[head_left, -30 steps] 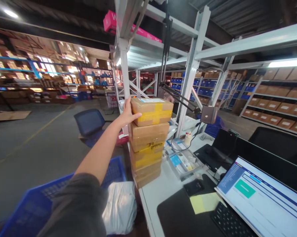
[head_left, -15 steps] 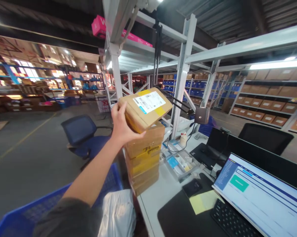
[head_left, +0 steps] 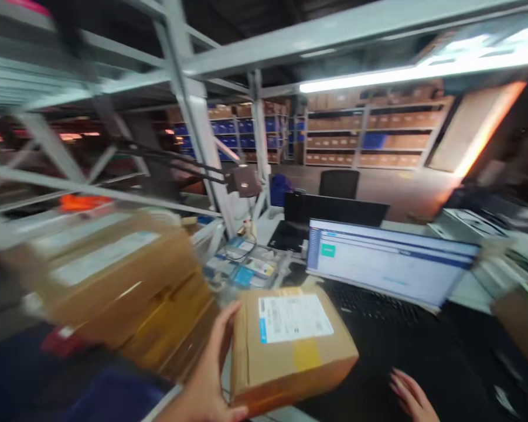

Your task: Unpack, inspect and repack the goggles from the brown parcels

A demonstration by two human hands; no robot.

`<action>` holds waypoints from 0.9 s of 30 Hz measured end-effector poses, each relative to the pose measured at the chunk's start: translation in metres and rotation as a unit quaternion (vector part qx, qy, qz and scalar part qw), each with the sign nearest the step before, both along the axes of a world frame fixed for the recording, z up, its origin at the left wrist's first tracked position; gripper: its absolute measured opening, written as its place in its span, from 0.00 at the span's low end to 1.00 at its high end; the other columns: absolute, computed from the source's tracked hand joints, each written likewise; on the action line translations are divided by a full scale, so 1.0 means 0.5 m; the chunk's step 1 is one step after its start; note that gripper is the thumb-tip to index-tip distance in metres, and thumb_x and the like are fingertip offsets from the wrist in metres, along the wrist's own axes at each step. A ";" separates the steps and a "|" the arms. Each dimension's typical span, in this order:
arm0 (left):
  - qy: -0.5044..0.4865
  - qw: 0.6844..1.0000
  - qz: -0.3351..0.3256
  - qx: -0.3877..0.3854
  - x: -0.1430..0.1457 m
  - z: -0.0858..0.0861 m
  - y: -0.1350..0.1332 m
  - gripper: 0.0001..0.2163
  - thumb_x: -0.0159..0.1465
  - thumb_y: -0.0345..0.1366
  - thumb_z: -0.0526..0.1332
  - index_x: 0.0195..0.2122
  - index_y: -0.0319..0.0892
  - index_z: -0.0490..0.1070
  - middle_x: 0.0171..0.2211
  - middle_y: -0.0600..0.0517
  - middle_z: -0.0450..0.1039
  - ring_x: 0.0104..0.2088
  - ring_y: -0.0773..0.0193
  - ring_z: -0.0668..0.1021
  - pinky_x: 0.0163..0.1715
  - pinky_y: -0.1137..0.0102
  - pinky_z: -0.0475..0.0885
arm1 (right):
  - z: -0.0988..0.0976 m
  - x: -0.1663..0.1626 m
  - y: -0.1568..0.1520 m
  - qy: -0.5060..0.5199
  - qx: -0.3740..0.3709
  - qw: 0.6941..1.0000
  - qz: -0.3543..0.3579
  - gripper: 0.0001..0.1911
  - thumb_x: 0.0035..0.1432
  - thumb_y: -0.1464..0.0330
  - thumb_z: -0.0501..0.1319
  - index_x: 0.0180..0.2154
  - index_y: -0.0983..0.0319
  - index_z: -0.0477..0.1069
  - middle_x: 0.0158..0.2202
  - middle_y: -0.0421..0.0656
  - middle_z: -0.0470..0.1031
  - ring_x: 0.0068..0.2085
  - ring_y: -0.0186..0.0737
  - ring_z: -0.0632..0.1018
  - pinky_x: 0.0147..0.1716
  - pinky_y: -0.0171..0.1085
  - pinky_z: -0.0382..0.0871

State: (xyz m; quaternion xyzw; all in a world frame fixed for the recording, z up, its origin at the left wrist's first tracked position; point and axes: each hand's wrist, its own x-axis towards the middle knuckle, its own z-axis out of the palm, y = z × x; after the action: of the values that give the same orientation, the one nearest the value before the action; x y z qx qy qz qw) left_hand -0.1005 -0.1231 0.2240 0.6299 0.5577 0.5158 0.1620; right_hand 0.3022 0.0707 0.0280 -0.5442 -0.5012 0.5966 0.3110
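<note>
My left hand (head_left: 211, 372) grips the left end of a cardboard box (head_left: 276, 363), thumb along the near lower edge and fingers on the far side. The box is tilted, with a white shipping label (head_left: 294, 317) and a piece of yellow tape on its upper face. It is held over the near part of the desk. Low on the right, my right hand (head_left: 412, 395) hovers at or just above the black desk mat (head_left: 373, 363), its fingers loosely extended and holding nothing. Whether it touches the mat I cannot tell.
A blurred stack of taped cartons (head_left: 127, 293) stands at the left. Beyond the box are a lit monitor (head_left: 387, 264), a keyboard (head_left: 369, 302) and a tray of small items (head_left: 255, 266). A rack post (head_left: 197, 129) rises behind the desk. Shelves of boxes (head_left: 334, 140) line the back.
The view has swung to the right. My left hand has carried the box off the carton stack and over the desk. My right hand has come into view at the lower right.
</note>
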 end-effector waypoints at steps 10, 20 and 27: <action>-0.082 0.922 -0.305 -0.225 0.046 -0.145 0.174 0.58 0.46 0.54 0.74 0.73 0.47 0.43 0.72 0.42 0.43 0.71 0.36 0.49 0.69 0.49 0.45 | 0.112 -0.120 -0.055 0.409 -0.198 0.877 0.155 0.46 0.38 0.62 0.78 0.59 0.62 0.67 0.56 0.53 0.75 0.55 0.53 0.77 0.58 0.49 0.65; -0.162 0.898 -0.319 -0.257 0.094 -0.194 0.252 0.57 0.45 0.64 0.71 0.71 0.46 0.49 0.71 0.41 0.48 0.71 0.37 0.51 0.69 0.50 0.47 | 0.073 -0.078 -0.107 0.387 -0.329 0.862 -0.007 0.30 0.42 0.54 0.72 0.42 0.69 0.76 0.43 0.55 0.81 0.49 0.52 0.81 0.54 0.42 0.70; -0.344 0.874 0.058 -0.338 0.200 -0.311 0.248 0.62 0.44 0.72 0.65 0.71 0.43 0.38 0.69 0.30 0.47 0.69 0.36 0.57 0.64 0.44 0.55 | 0.094 -0.088 -0.064 0.393 -0.200 0.887 -0.134 0.39 0.41 0.54 0.75 0.53 0.64 0.70 0.49 0.52 0.80 0.55 0.58 0.76 0.57 0.51 0.66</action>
State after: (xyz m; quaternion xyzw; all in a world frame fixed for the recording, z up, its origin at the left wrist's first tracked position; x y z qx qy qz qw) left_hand -0.0003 0.0009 0.0684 0.2854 0.6427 0.4883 0.5167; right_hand 0.2582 0.0386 0.0753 -0.3777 -0.1296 0.8020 0.4442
